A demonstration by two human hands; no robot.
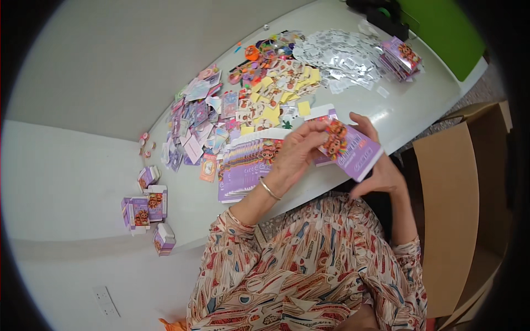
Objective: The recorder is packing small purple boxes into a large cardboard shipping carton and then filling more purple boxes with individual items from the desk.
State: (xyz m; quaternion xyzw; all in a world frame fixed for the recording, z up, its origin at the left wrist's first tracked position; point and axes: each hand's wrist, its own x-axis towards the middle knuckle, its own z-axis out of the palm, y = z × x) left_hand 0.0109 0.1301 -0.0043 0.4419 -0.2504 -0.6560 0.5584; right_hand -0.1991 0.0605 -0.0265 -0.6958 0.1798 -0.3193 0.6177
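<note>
A purple carton [357,155] with a colourful cartoon picture is tilted in front of me above the table's near edge. My left hand [298,149] pinches its upper left end between thumb and fingers. Around its right side, my right hand [389,174] is spread, thumb and fingers wide apart; whether the palm touches the carton is hidden. Partly behind the held piece, another purple carton [324,113] with a white flap lies on the table. Left of my left wrist, a fanned row of flat purple cartons [243,165] lies overlapping.
Beyond my hands are heaped yellow-and-white cards [284,83], silvery packets [342,55], orange trinkets [254,60] and pastel cards [193,116]. Folded purple boxes [141,212] stand at the left; a stack of purple boxes [400,58] sits far right. A big cardboard box [447,165] stands open at right.
</note>
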